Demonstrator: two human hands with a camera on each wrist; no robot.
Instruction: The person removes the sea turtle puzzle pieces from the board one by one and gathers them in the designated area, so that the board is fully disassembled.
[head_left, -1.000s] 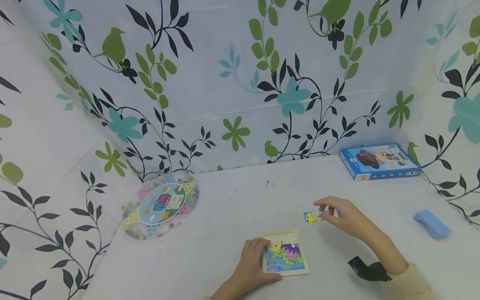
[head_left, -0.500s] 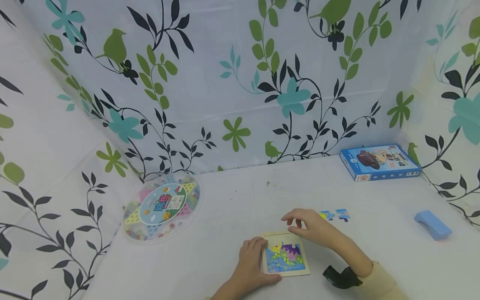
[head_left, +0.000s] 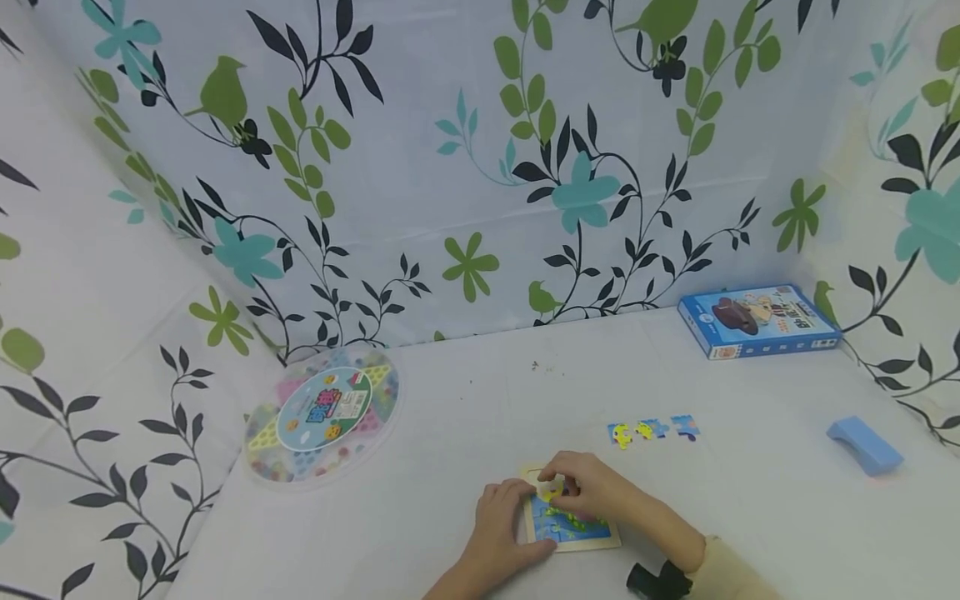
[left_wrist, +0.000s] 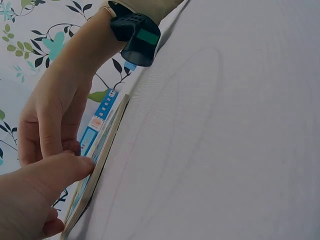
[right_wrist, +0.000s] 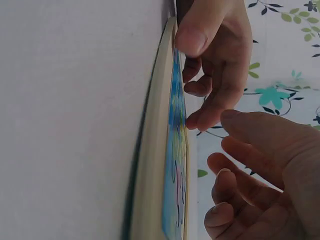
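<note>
A small wooden-framed jigsaw puzzle [head_left: 592, 547] lies on the white table, its blue, yellow and purple picture partly covered. My left hand [head_left: 497, 529] grips the frame's left side, thumb at the near edge and fingers at the upper left corner. Over the upper part of the puzzle is my right hand [head_left: 603, 493], its fingers loosely bent. In the right wrist view, no piece shows between the right hand's fingertips [right_wrist: 231, 118]. Beyond the frame, three loose puzzle pieces [head_left: 652, 429] lie in a row, blue with yellow or purple parts.
A blue picture box [head_left: 761, 321] lies at the back right, with a light blue curved block [head_left: 865, 447] nearer me. At the left is a round, clear-covered game board [head_left: 324, 412]. Leaf-patterned cloth [head_left: 405, 167] hangs behind the table. A black camera [head_left: 660, 581] sits on my right wrist.
My right hand has come from the loose pieces leftward and nearer, onto the puzzle; all three loose pieces now show. My left hand stays on the frame.
</note>
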